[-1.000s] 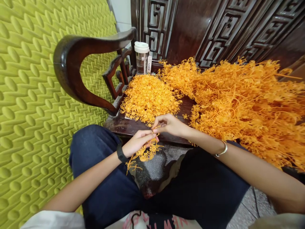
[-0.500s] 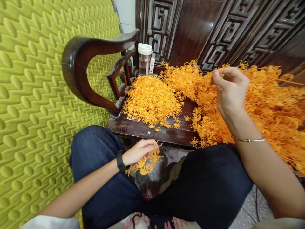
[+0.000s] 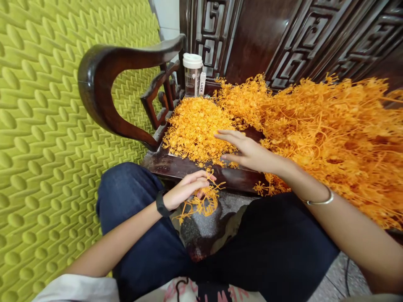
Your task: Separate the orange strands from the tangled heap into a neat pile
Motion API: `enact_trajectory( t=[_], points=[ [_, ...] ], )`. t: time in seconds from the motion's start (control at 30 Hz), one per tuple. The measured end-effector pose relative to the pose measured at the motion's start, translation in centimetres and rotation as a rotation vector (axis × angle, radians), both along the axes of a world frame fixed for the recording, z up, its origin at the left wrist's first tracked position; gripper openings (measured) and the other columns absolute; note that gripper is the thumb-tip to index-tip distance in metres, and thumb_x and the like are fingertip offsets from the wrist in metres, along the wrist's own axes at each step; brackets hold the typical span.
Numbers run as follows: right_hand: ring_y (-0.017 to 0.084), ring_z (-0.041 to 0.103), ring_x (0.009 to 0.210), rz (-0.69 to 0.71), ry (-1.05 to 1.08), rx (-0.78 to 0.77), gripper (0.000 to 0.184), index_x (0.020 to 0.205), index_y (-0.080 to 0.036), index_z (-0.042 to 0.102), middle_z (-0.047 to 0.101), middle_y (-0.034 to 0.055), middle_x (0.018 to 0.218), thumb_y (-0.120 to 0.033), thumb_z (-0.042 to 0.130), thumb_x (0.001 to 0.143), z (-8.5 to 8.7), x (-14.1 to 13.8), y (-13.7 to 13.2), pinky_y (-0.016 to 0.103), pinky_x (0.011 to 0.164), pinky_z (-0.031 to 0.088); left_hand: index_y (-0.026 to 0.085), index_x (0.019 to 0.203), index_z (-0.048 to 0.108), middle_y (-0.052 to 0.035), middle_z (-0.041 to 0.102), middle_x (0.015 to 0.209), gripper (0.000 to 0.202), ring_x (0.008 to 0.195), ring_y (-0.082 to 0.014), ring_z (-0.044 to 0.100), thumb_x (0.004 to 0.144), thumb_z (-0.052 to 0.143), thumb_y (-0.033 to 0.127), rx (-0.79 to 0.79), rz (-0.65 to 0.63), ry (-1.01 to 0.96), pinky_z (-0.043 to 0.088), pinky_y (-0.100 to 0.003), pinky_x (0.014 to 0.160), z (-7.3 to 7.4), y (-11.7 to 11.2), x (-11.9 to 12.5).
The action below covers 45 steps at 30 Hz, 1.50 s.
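Note:
My left hand [image 3: 189, 187], with a black band on its wrist, is closed on an orange plastic flower sprig [image 3: 208, 203]. The sprig has thin curled stems and hangs below the fingers, above the gap between my knees. My right hand [image 3: 250, 153] is open, fingers stretched to the left, at the front right edge of a heap of small orange plastic blossoms [image 3: 197, 128]. Whether its fingertips touch the heap I cannot tell. To the right lies a large tangled mass of orange plastic sprigs [image 3: 343, 134], partly behind my right forearm.
The dark wooden bench [image 3: 163, 164] carries both heaps. Its curved armrest [image 3: 94, 90] rises at the left, beside a yellow-green textured wall [image 3: 40, 138]. A clear cup with a white lid [image 3: 192, 63] stands behind the blossoms. Carved wooden panels [image 3: 252, 42] form the back.
My right hand has come down and left from above the large mass to the blossom heap, and its pinched fingers have spread. My left hand has risen slightly to the right with the sprig.

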State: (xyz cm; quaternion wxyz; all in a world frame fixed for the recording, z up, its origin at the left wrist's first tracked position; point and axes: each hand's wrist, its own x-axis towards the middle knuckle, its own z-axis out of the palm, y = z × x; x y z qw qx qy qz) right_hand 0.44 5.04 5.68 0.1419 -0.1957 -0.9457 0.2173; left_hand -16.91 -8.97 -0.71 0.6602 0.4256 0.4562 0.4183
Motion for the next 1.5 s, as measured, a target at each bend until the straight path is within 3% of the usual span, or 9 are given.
enact_trajectory(
  t=[0.13, 0.23, 0.33, 0.47, 0.63, 0.8, 1.1, 1.4, 1.5],
  points=[
    [0.019, 0.053, 0.104, 0.119, 0.002, -0.137, 0.026, 0.104, -0.017, 0.058, 0.058, 0.0082, 0.109, -0.033, 0.048, 0.086, 0.7, -0.8, -2.3, 0.034, 0.092, 0.04, 0.015, 0.097, 0.059, 0.0005, 0.055, 0.078, 0.025, 0.054, -0.0059, 0.044, 0.076, 0.059, 0.028, 0.012, 0.024, -0.005, 0.035, -0.021, 0.054, -0.2, 0.2, -0.3],
    [0.013, 0.056, 0.075, 0.158, -0.073, -0.253, 0.029, 0.084, -0.015, 0.061, 0.061, 0.0037, 0.081, -0.041, 0.048, 0.085, 1.0, -1.3, -3.9, 0.026, 0.071, 0.043, 0.016, 0.095, 0.058, 0.001, 0.056, 0.076, 0.023, 0.057, -0.0067, 0.046, 0.077, 0.06, 0.03, 0.04, 0.087, -0.056, 0.035, -0.021, 0.056, -0.3, 0.2, -0.4],
    [0.013, 0.052, 0.07, 0.098, -0.128, -0.17, 0.036, 0.087, -0.014, 0.061, 0.058, 0.0044, 0.078, -0.048, 0.056, 0.078, 0.1, -1.8, -5.2, 0.026, 0.063, 0.039, 0.016, 0.094, 0.056, 0.0018, 0.058, 0.072, 0.025, 0.058, -0.007, 0.048, 0.075, 0.062, 0.032, 0.047, 0.142, -0.118, 0.035, -0.02, 0.057, -0.3, 0.2, -0.3],
    [0.014, 0.051, 0.077, 0.114, -0.071, -0.117, 0.031, 0.097, -0.014, 0.06, 0.056, 0.0062, 0.085, -0.04, 0.054, 0.082, -1.6, -2.4, -6.1, 0.027, 0.068, 0.039, 0.015, 0.087, 0.052, 0.004, 0.057, 0.063, 0.03, 0.051, -0.0052, 0.047, 0.071, 0.067, 0.036, 0.016, 0.199, -0.181, 0.034, -0.018, 0.053, -0.2, 0.1, -0.1],
    [0.011, 0.052, 0.074, -0.008, 0.145, -0.388, 0.013, 0.084, -0.015, 0.061, 0.058, 0.0027, 0.082, -0.025, 0.063, 0.076, -1.2, -2.9, -6.0, 0.024, 0.069, 0.041, 0.015, 0.089, 0.051, 0.0049, 0.057, 0.063, 0.035, 0.053, -0.0044, 0.049, 0.065, 0.073, 0.029, 0.017, 0.152, -0.239, 0.034, -0.016, 0.052, -0.2, 0.0, -0.4],
    [0.009, 0.049, 0.063, -0.138, 0.202, -0.683, 0.018, 0.072, -0.014, 0.059, 0.058, 0.0008, 0.071, -0.031, 0.066, 0.071, -0.6, -3.0, -5.3, 0.026, 0.063, 0.04, 0.015, 0.097, 0.055, 0.0041, 0.056, 0.065, 0.036, 0.051, -0.0036, 0.046, 0.067, 0.072, 0.024, -0.033, 0.061, -0.142, 0.032, -0.017, 0.049, -0.2, 0.0, -0.7],
    [0.01, 0.05, 0.066, -0.293, 0.388, -0.652, 0.016, 0.066, -0.015, 0.055, 0.055, -0.0004, 0.068, -0.027, 0.066, 0.067, -0.9, -3.1, -4.2, 0.026, 0.064, 0.038, 0.016, 0.086, 0.054, 0.0058, 0.059, 0.062, 0.023, 0.047, -0.0026, 0.048, 0.069, 0.069, 0.019, -0.033, 0.167, -0.239, 0.036, -0.015, 0.048, 1.2, -0.1, -0.6],
    [0.01, 0.049, 0.065, -0.415, 0.589, -0.644, 0.012, 0.065, -0.016, 0.053, 0.054, -0.0006, 0.067, -0.022, 0.063, 0.065, -0.6, -4.5, -5.8, 0.026, 0.063, 0.04, 0.016, 0.086, 0.056, 0.0036, 0.063, 0.068, 0.024, 0.055, -0.006, 0.056, 0.067, 0.071, 0.018, 0.007, 0.217, -0.295, 0.042, -0.016, 0.052, 2.3, 0.6, -1.2],
    [0.01, 0.05, 0.064, -0.454, 0.633, -0.618, 0.009, 0.067, -0.018, 0.052, 0.053, 0.0006, 0.069, -0.023, 0.059, 0.067, -0.3, -3.3, -3.0, 0.028, 0.063, 0.042, 0.015, 0.082, 0.055, 0.0046, 0.061, 0.063, 0.023, 0.048, -0.0049, 0.053, 0.066, 0.071, 0.018, -0.016, 0.19, -0.267, 0.04, -0.016, 0.049, 1.8, 0.0, -1.3]
  ],
)
